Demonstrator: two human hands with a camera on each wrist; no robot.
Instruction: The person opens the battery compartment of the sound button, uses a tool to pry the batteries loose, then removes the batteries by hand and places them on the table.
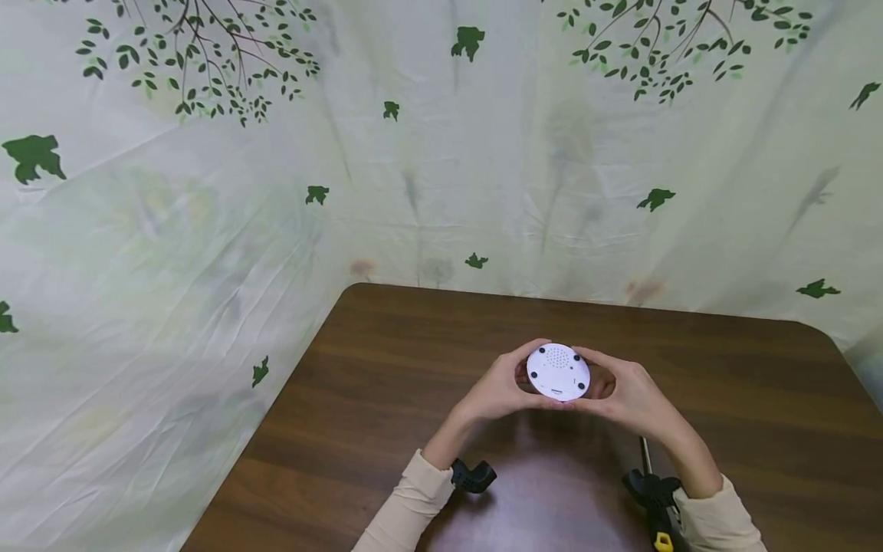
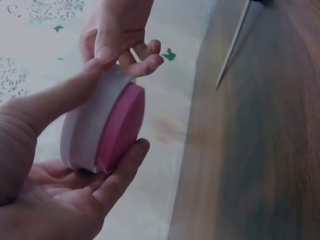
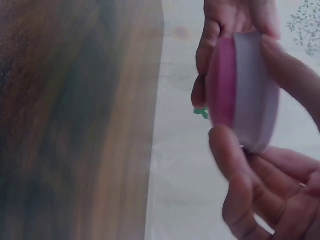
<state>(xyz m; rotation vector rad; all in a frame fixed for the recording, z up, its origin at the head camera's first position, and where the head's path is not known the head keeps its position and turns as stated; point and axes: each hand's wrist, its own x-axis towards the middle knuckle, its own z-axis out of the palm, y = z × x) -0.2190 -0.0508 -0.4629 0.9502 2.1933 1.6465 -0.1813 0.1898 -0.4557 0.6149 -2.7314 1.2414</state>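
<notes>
A round device (image 1: 558, 372), white on the side facing the head camera and pink on the other, is held up above the table between both hands. Its white face has several dark round spots near the rim and a cluster of small holes. My left hand (image 1: 498, 389) grips the left edge, thumb along the near rim. Around the right edge curls my right hand (image 1: 633, 395). The thumbs meet at the near rim. In the left wrist view, the pink half (image 2: 121, 127) bulges beyond the white body (image 2: 89, 125).
A brown wooden table (image 1: 331, 429) lies beneath the hands. On it, by the right forearm, is a tool with a thin metal shaft (image 1: 645, 455), also visible in the left wrist view. A pale leaf-printed curtain (image 1: 428, 169) surrounds the table's far and left sides.
</notes>
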